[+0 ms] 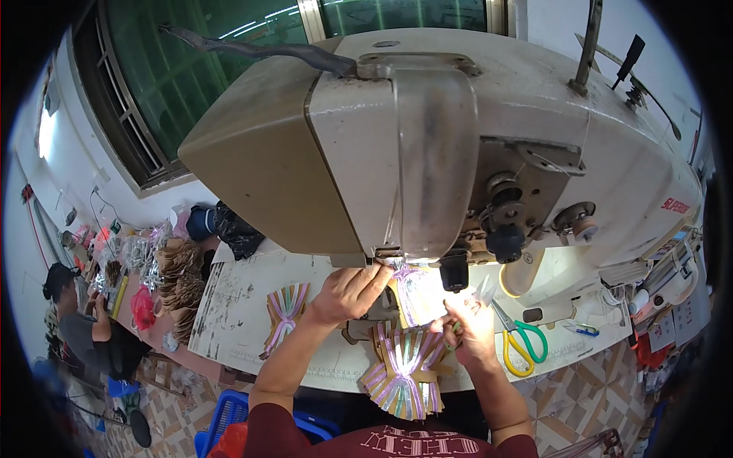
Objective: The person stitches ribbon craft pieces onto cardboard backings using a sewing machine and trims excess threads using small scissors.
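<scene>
Under the head of the sewing machine (pixel 359 153) lies a brightly lit bow-shaped piece of shiny ribbon strips (pixel 416 292) on brown backing. My left hand (pixel 353 292) pinches its upper left edge close to the needle area; the fingertips are partly hidden. My right hand (pixel 469 328) is closed at its lower right edge, with a small green thing (pixel 453 333) at the palm that I cannot make out. Just below hangs a chain of similar ribbon pieces (pixel 403 374) over the table's front edge. Another ribbon piece (pixel 285 317) lies left of my left forearm.
Scissors with yellow and green handles (pixel 523 347) lie right of my right hand, near small blue snips (pixel 584 329). At the left, a co-worker (pixel 84 320) sits by a table with stacked brown pieces (pixel 181 278). A blue basket (pixel 229 412) stands below the machine table (pixel 229 305).
</scene>
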The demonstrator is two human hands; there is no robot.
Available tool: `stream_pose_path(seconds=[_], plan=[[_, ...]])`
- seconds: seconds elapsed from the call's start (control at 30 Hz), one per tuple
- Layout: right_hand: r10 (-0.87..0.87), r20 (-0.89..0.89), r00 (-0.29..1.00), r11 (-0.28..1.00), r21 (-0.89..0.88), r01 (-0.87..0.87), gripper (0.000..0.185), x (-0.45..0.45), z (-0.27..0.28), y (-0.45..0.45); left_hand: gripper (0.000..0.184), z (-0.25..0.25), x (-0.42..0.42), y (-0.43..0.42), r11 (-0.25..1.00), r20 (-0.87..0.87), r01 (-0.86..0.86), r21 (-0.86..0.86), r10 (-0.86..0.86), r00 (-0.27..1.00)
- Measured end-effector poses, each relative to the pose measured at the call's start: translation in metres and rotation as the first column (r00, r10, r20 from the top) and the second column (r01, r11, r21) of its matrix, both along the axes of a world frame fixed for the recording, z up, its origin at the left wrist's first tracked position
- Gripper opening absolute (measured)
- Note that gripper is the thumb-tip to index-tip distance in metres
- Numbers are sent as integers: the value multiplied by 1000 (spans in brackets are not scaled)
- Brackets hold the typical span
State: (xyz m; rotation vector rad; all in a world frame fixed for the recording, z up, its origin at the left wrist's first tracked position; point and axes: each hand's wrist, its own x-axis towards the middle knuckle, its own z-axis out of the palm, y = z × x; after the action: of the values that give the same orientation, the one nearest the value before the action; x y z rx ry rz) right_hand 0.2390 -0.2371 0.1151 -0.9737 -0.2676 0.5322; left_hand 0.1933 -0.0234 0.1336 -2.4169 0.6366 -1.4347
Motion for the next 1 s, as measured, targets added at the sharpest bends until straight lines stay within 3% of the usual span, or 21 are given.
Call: stream_pose_path(seconds=[0.17,0.43,0.73,0.83,1.0], plan=[[-109,45,993,991,88,104,11,10,3,3,23,5,-6,-7,997,-48,-26,79,30,998],[-172,104,980,985,40,169,18,30,-5,5,22,15,-14,-29,988,-138,-146,53,152,979],[-107,35,994,982,157,100,11,60,-22,11,23,20,-19,-48,965,-198,-261,17,259,945],[-118,60,991,979,172,106,6,73,-31,18,26,21,-21,-58,932,-232,-345,112,363,903],[-119,35,992,978,176,111,14,90,-36,30,32,23,-21,-76,857,-324,-485,177,516,793]])
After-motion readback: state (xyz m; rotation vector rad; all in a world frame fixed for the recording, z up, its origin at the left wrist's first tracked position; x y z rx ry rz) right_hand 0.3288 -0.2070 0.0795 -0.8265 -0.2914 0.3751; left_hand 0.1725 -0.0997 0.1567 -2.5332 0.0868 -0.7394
